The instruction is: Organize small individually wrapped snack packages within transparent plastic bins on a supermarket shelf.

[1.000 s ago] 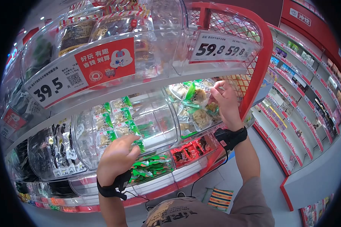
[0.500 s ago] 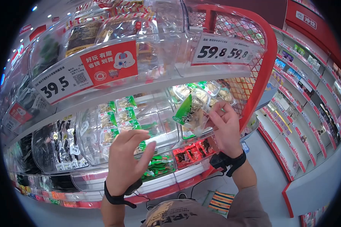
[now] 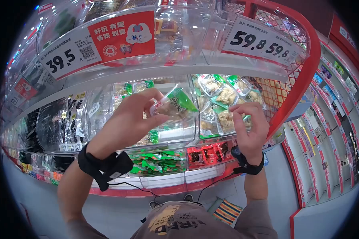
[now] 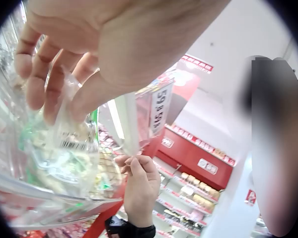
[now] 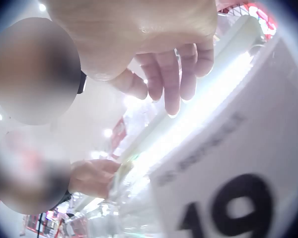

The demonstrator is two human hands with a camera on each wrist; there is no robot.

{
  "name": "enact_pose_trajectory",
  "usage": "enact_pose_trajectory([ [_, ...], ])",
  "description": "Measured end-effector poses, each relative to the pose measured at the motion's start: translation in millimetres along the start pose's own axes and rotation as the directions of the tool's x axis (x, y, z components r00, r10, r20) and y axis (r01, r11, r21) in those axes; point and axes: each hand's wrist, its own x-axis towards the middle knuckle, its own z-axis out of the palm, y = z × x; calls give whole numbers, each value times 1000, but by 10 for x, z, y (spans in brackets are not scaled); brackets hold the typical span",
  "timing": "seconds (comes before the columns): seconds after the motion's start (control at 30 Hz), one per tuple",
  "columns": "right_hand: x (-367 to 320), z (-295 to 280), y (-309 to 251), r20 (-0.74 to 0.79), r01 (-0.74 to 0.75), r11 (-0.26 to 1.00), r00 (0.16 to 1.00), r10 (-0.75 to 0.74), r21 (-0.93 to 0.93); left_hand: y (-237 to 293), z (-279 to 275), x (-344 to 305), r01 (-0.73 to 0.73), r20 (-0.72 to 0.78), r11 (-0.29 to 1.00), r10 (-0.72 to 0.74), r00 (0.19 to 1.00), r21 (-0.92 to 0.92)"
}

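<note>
Left hand [image 3: 127,117] is pinching a green-and-clear packet [image 3: 181,100] above the clear bin [image 3: 175,134].
Right hand [image 3: 252,129] is hanging by the piled packets [image 3: 226,95], fingers loosely bent, apparently holding nothing. Held packet is probably handling light and floppy, its glossy film likely slippery; lumpy contents may be crushing if squeezed, so take the film edge. Bin walls are looking stiff, smooth, curved.

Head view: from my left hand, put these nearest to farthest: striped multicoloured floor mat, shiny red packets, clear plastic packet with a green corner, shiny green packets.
1. Clear plastic packet with a green corner: pinched in the left hand.
2. Shiny green packets: lower bin, below the hand.
3. Shiny red packets: lower bin, right of the green ones.
4. Striped multicoloured floor mat: lower right.
</note>
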Motion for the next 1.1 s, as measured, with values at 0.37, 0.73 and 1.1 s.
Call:
enact_pose_trajectory([
  [0.37,-90,14,270,48,95,992,995,-91,-83,-280,55,578,157,491,929,-314,813,334],
  [0.73,-98,0,299,35,63,998,997,-62,-29,-458,351,737,-95,547,881,-200,813,463],
  [1.1,-43,-38,245,358,-69,989,927,110,-127,-16,126,554,-168,452,764,-176,874,623],
])
